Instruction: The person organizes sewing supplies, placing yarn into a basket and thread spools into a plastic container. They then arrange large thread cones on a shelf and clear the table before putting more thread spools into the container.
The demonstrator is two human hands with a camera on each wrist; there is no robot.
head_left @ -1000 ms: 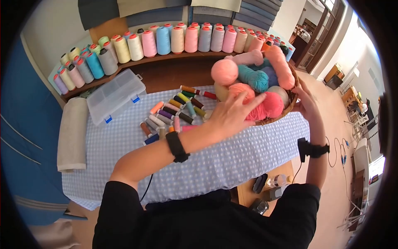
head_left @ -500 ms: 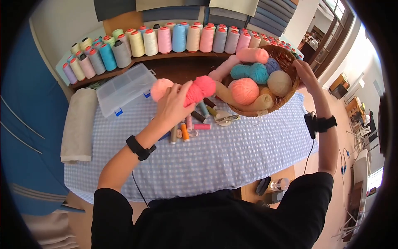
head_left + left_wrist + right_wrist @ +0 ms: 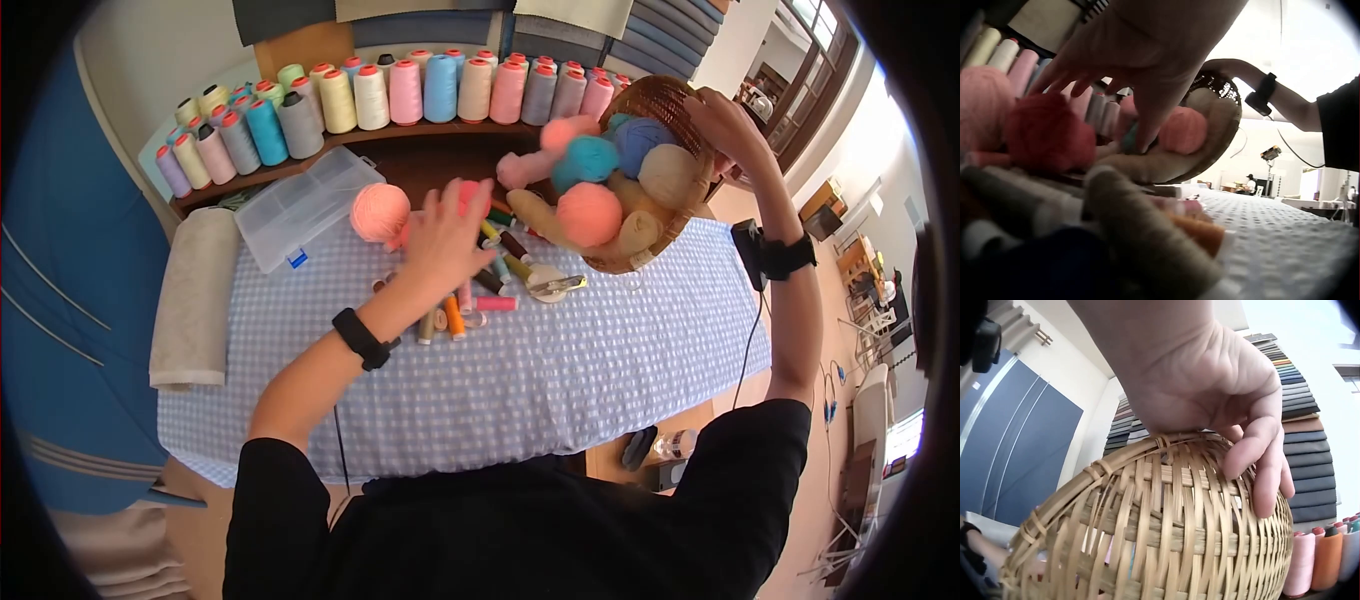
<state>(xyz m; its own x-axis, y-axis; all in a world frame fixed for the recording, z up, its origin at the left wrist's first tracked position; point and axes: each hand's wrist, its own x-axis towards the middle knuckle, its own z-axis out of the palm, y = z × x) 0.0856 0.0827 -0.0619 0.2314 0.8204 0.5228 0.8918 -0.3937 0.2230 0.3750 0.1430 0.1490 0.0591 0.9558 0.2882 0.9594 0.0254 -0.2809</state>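
My left hand [image 3: 445,240] hovers with spread fingers beside a hot-pink yarn ball [image 3: 472,198]; in the left wrist view that ball [image 3: 1050,132] lies under the fingers. A coral yarn ball [image 3: 380,212] rests left of it, by small thread spools [image 3: 495,303]. My right hand [image 3: 725,130] grips the far-right rim of the wicker basket [image 3: 690,110], which tips leftward. In the right wrist view the fingers of the hand [image 3: 1210,394] curl over the woven side [image 3: 1166,531]. Teal [image 3: 586,160], blue, cream and coral yarn fills the basket, and pink yarn [image 3: 525,170] leans out at its left.
Large thread cones [image 3: 440,90] line the curved shelf behind. A clear plastic case [image 3: 300,215] lies at the back left, beside a rolled grey cloth [image 3: 195,300]. Scissors [image 3: 560,285] lie on a round pale object right of the spools, on the checked tablecloth [image 3: 480,390].
From the basket, my left hand carried the coral and hot-pink balls left, and its fingers have now spread off them. My right hand has raised the basket's rim, tilting it more; the yarn inside has shifted.
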